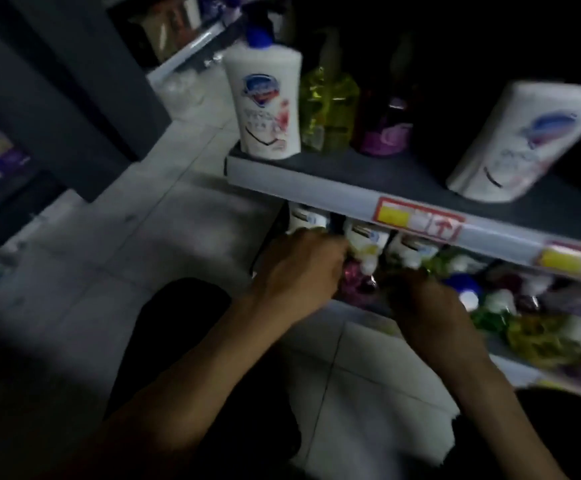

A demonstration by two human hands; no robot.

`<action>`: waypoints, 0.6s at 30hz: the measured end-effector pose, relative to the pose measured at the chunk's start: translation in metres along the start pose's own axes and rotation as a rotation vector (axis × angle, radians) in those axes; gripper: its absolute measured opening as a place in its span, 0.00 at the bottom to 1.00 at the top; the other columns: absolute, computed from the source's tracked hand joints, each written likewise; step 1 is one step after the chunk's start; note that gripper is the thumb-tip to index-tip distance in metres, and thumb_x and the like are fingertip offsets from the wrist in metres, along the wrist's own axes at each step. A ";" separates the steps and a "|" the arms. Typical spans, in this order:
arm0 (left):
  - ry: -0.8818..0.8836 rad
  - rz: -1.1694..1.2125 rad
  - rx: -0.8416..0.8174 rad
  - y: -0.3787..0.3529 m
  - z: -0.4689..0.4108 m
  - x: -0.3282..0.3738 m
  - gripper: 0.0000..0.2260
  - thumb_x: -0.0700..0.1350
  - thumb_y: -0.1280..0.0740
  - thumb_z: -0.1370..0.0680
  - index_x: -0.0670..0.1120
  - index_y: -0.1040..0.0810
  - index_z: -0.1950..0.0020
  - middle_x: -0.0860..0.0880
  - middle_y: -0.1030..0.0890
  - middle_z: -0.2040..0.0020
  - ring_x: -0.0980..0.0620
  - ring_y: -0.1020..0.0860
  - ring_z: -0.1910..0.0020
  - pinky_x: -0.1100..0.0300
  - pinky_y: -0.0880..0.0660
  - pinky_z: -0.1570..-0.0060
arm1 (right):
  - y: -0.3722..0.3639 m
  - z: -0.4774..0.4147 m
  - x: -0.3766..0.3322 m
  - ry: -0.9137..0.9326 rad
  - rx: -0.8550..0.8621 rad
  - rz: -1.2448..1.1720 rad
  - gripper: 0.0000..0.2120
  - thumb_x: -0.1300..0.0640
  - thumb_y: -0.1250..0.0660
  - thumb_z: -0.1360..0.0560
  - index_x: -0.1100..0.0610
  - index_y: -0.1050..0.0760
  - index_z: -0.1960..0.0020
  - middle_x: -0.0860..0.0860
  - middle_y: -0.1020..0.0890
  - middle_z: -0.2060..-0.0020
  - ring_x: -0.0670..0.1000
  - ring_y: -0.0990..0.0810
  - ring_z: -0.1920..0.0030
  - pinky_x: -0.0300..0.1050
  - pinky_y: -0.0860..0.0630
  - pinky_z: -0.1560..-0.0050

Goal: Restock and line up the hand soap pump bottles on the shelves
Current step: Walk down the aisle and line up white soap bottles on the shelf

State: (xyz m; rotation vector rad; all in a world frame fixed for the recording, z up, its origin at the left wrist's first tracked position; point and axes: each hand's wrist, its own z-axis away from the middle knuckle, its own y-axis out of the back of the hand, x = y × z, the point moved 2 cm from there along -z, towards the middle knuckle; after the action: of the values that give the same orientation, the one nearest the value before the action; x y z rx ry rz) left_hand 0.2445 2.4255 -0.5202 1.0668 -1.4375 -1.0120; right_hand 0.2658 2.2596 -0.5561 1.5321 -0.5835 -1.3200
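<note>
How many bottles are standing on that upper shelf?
4: a white bottle at the left end, a yellow bottle beside it, a purple bottle next, a leaning white bottle far right. Darkness behind may hide more.

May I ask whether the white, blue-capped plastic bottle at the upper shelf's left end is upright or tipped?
Upright: the white blue-capped plastic bottle stands on its base, cap uppermost.

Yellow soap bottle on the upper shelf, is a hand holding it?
No, the yellow soap bottle stands untouched on the upper shelf, while the left hand and right hand are both down below that shelf.
</note>
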 end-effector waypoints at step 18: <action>-0.144 -0.204 -0.029 0.034 -0.012 -0.025 0.09 0.48 0.39 0.21 0.49 0.22 0.45 0.45 0.20 0.48 0.43 0.21 0.49 0.54 0.30 0.57 | 0.046 -0.028 -0.044 0.015 0.133 0.283 0.11 0.52 0.39 0.23 0.53 0.22 0.45 0.57 0.19 0.49 0.61 0.19 0.50 0.51 0.24 0.55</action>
State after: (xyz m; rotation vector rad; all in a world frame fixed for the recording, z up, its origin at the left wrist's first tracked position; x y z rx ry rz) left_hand 0.2550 2.4574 -0.4919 1.1563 -1.4439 -1.2738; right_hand 0.2894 2.2891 -0.4976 1.5002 -0.8589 -1.0699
